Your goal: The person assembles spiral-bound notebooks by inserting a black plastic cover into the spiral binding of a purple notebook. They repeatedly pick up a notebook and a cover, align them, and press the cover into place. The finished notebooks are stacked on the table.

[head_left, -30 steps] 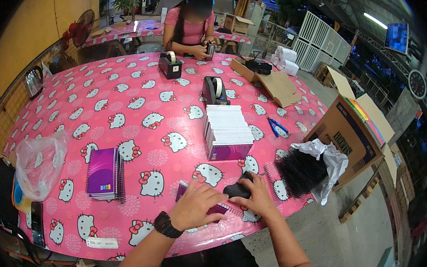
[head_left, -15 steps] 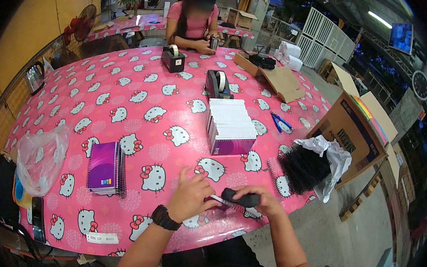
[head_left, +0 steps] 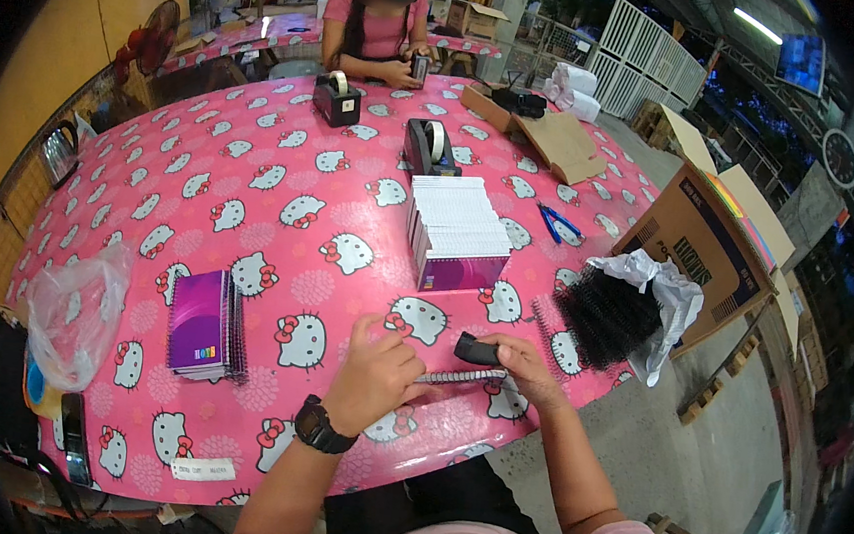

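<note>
A small spiral-bound notebook (head_left: 458, 377) is held low over the near edge of the table, its white edge with dark coil loops turned up. My left hand (head_left: 376, 375) grips its left end, with the index finger raised. My right hand (head_left: 527, 368) is closed on a black handheld tool (head_left: 477, 349) and is close to the notebook's right end. The tool is just above the coiled edge; its exact kind does not show. To the left lies a stack of purple spiral notebooks (head_left: 204, 322). Ahead stands a row of white-edged notepads with purple covers (head_left: 460, 231).
A heap of black coils (head_left: 605, 319) on white paper lies right, beside a cardboard box (head_left: 694, 250). Blue-handled pliers (head_left: 559, 223), tape dispensers (head_left: 429, 149), a plastic bag (head_left: 77, 315) and a phone (head_left: 76, 437) are on the table (head_left: 279, 240). A co-worker (head_left: 375, 32) sits opposite.
The black tool has come up off the notebook's coiled edge and tilted, so more of that edge shows. My left hand stays at the notebook's left end. The whole view has shifted slightly.
</note>
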A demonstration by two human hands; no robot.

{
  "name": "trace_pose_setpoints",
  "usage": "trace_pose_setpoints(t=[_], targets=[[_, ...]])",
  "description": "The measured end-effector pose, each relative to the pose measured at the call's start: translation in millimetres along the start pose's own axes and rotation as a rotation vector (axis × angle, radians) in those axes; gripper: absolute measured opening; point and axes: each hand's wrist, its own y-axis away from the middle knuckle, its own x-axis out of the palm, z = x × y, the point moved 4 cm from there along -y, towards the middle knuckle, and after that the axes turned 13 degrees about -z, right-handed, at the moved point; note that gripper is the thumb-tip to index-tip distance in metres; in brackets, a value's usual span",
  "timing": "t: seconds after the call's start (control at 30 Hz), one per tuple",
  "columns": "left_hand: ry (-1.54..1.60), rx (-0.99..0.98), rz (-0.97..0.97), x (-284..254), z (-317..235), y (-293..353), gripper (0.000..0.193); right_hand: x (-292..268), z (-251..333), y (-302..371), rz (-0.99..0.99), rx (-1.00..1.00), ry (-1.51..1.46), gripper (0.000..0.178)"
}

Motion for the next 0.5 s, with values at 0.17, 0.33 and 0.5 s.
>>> trace_pose_setpoints(t=[0.17, 0.33, 0.5], targets=[[-0.030, -0.054, -0.001, -7, -5, -5, 0.023, -1, -8, 7, 0.036, 0.037, 0.173, 0.050], [0.004, -0.140, 0.095, 9, 6, 5, 0.024, -3, -13, 6, -0.030, 0.057, 0.041, 0.051], [0.123, -0.169, 0.122, 10, 7, 4, 0.021, 15, 3, 17, 0.189, -0.050, -0.241, 0.050]])
